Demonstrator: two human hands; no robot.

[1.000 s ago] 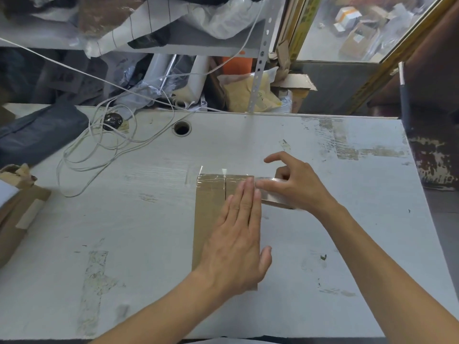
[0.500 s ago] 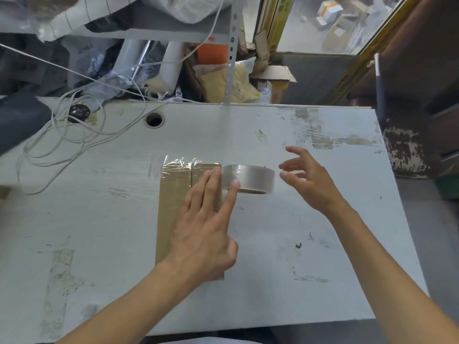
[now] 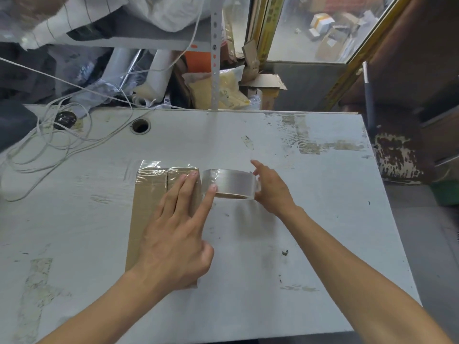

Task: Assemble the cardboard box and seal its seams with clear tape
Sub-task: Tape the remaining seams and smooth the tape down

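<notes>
1. Head view, the task's things: the flattened cardboard box (image 3: pixel 159 219) lies on the white desk (image 3: pixel 310 219) at centre-left of the frame, long side running toward the camera. A strip of clear tape (image 3: pixel 155 170) crosses its far end and laps over the far edge. The tape roll (image 3: pixel 229 183) stands just right of that far end.

2. Head view, the hands: the left hand (image 3: pixel 173 242) lies flat on the box, fingers (image 3: pixel 185 187) straight and spread a little, the forefinger tip touching the near-left face of the roll. The right hand (image 3: pixel 270 188) grips the roll from its right side, fingers curled around the rim, one finger raised above it.

3. Step in hand, as I judge it: parting the strip from the roll at the box's right edge. To do it well, keep the left palm heavy on the cardboard so the box cannot slide, pin the tape right at the edge with the forefinger, then pull the roll taut and away to the right before tearing. A slack pull would likely wrinkle the strip or lift it off the seam.

4. Head view, elsewhere: a tangle of white cable (image 3: pixel 49 145) lies at upper left, beside a cable hole (image 3: pixel 140 126) in the desk, well apart from the work.
</notes>
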